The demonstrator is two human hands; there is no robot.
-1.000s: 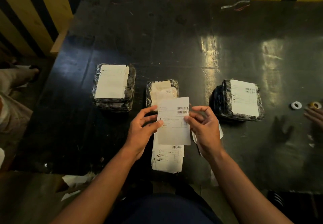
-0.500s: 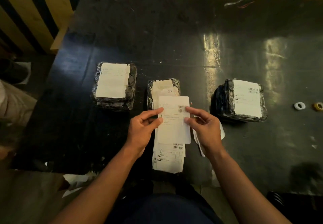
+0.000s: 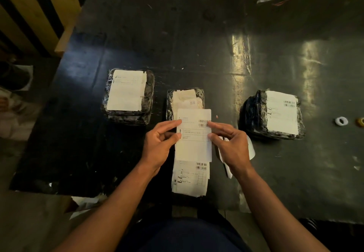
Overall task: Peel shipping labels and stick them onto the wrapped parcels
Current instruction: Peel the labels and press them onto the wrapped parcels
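Note:
Three parcels wrapped in black plastic lie in a row on the dark table. The left parcel and the right parcel each carry a white label on top. The middle parcel shows older, yellowed labels. I hold a white shipping label flat over the near edge of the middle parcel, my left hand pinching its left edge and my right hand pinching its right edge. A stack of more labels lies below it near the table's front edge.
White backing paper lies under my right hand. A white tape roll and a yellow one sit at the far right. A yellow-and-black striped wall bounds the back and left. Paper scraps lie on the floor.
Both hands have carried the label slightly forward toward the middle parcel. Another person's hand, seen at the right edge one second ago, is gone.

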